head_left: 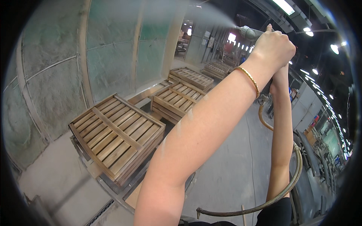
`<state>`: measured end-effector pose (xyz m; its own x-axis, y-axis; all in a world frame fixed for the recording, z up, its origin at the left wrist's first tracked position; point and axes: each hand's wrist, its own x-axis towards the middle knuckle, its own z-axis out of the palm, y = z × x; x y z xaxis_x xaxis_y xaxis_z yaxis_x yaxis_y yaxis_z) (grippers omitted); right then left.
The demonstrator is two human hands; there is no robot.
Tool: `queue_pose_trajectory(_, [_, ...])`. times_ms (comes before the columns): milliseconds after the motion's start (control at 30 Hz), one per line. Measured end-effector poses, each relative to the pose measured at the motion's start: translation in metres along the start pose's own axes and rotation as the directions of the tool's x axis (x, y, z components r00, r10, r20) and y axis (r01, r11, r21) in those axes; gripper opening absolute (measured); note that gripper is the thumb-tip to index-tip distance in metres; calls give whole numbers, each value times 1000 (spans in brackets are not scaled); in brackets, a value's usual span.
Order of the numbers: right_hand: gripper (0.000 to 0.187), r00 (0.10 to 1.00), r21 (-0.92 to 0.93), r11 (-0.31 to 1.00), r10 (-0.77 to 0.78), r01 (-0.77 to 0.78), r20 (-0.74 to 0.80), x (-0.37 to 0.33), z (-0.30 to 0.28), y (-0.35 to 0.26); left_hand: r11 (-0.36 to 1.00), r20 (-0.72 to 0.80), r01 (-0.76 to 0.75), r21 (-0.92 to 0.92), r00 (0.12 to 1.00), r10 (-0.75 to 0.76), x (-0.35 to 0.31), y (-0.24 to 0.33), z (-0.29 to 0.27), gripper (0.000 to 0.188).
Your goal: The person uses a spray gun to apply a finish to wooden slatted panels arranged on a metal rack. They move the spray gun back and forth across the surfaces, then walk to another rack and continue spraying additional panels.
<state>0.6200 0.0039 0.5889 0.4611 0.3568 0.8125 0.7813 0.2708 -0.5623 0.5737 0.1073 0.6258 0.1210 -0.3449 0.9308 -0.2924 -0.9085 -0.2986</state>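
Note:
High at the upper right, a spray gun [249, 33] points left, and a pale mist [211, 17] fans out from its nozzle. My left hand [274, 46] is closed around the back of the gun, with a gold bracelet [249, 80] on that wrist. Just below it, my right hand [279, 78] is raised against the gun's handle; its fingers are mostly hidden behind my left hand and wrist. A metal fitting [263, 99] and a curved hose [265, 122] hang beneath my hands. My left forearm crosses in front of slatted wooden panels [117, 132].
More slatted wooden panels [179, 97] stand in a row on low supports running away from me. A green-grey, stained booth wall [109, 67] lines the left. Another length of hose [260, 206] loops near my body. Dark equipment [311, 158] stands at right, under ceiling lights.

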Motion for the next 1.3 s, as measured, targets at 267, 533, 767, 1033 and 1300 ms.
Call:
queue_pose_trajectory(267, [47, 997, 20, 997, 75, -75, 11, 1, -6, 22, 995, 26, 84, -55, 996, -82, -8, 4, 11, 8])
queue_pose_trajectory(533, [58, 950, 110, 949, 278, -295, 143, 2, 2, 45, 996, -392, 82, 36, 918, -62, -85, 26, 28, 44])
queue_pose_trajectory(767, [71, 759, -55, 798, 590, -600, 277, -37, 86, 98, -138, 797, 787, -601, 604, -30, -369, 197, -87, 41])
queue_pose_trajectory(1033, [58, 290, -95, 701, 409, -707, 865, -143, 250, 136, -134, 584, 790, -599, 315, -748, -415, 300, -75, 28])
queue_pose_trajectory(1300, [51, 244, -334, 769, 526, -545, 814, -144, 277, 168, -99, 476, 804, -587, 244, -845, -394, 291, -73, 30])
